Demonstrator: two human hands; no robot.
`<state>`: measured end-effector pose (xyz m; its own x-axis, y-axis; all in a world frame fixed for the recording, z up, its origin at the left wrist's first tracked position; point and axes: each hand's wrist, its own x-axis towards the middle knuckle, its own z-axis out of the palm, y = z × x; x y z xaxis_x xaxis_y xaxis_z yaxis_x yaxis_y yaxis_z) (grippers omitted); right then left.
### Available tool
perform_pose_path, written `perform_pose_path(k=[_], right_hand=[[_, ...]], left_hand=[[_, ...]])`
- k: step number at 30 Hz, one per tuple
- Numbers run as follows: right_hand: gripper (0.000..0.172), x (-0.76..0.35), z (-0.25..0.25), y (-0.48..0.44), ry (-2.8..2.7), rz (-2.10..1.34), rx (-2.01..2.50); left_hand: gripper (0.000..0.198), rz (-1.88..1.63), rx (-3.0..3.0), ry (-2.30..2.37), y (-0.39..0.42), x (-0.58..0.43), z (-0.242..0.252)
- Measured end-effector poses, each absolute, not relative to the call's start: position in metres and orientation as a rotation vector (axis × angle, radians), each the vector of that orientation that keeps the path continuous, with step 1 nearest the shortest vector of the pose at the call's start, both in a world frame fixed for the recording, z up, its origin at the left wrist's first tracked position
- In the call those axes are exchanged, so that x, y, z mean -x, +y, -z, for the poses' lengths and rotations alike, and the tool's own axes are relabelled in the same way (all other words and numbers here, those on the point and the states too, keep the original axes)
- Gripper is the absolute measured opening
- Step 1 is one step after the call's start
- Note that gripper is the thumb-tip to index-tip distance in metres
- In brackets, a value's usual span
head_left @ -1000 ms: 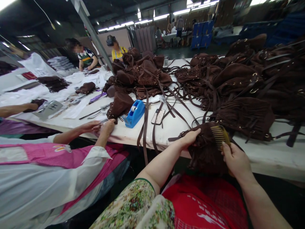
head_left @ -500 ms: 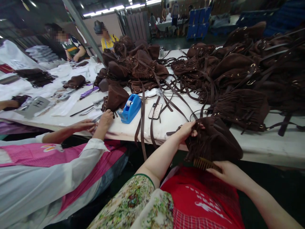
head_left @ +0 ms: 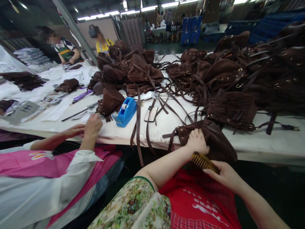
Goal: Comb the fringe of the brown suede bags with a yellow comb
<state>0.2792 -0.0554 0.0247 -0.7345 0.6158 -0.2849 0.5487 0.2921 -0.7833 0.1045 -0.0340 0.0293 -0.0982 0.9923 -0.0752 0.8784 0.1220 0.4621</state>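
A dark brown bag with metal eyelets lies at the table's front edge, its lower end hanging towards my lap. My left hand is on top of it with the fingers curled over the material; the fingertips are partly hidden. In my right hand is a brown wide-toothed comb, gripped at one end between thumb and fingers. The comb's teeth point down and left, just below my left hand and close to the bag. No fringe shows under the comb now.
Brown bags with tangled straps are heaped at the back and right. A blue tape dispenser and a phone lie left of my bag. At my left, a co-worker's hands work beside another bag.
My left hand has moved from the bag's left edge onto its top, turning over it. The comb has risen slightly, and the fringe that hung above it is out of sight.
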Motion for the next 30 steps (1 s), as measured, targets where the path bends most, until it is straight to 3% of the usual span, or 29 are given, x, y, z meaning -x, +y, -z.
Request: perform_pose_path(k=[2,4,11,15,17,21,23,26,30], right_hand=[[0.041,-0.275,-0.021,-0.058,-2.488,-1.420,1.150],[0.043,-0.274,-0.017,-0.059,-2.491,-1.413,1.198],[0.043,-0.272,-0.025,-0.074,-2.372,-1.523,1.282],[0.038,-0.266,-0.060,-0.096,-2.557,-1.725,0.779],[0.039,-0.267,-0.070,-0.090,-2.577,-1.456,0.799],[0.059,-0.280,-0.051,-0.037,-2.284,-0.319,1.450],[0.055,-0.286,-0.034,-0.008,-2.267,-0.134,1.523],[0.040,-0.286,-0.020,0.022,-2.305,-0.379,1.440],[0.045,-0.269,-0.038,0.041,-1.929,-0.679,1.405]], left_hand=[[0.060,-0.409,-1.860,2.133,-0.032,-0.110,-0.024],[0.046,-0.397,-1.933,2.180,-0.029,-0.110,-0.016],[0.034,-0.354,-2.129,2.291,-0.012,-0.115,0.008],[0.031,-0.348,-2.184,2.314,-0.007,-0.121,0.010],[0.030,-0.354,-2.174,2.279,-0.009,-0.116,0.008],[0.027,-0.461,-2.179,2.083,-0.016,-0.093,0.002],[0.027,-0.476,-2.187,1.995,-0.015,-0.081,-0.003],[0.027,-0.498,-2.259,1.903,-0.002,-0.066,-0.021],[0.033,-0.762,-2.438,1.855,0.029,-0.041,-0.074]])
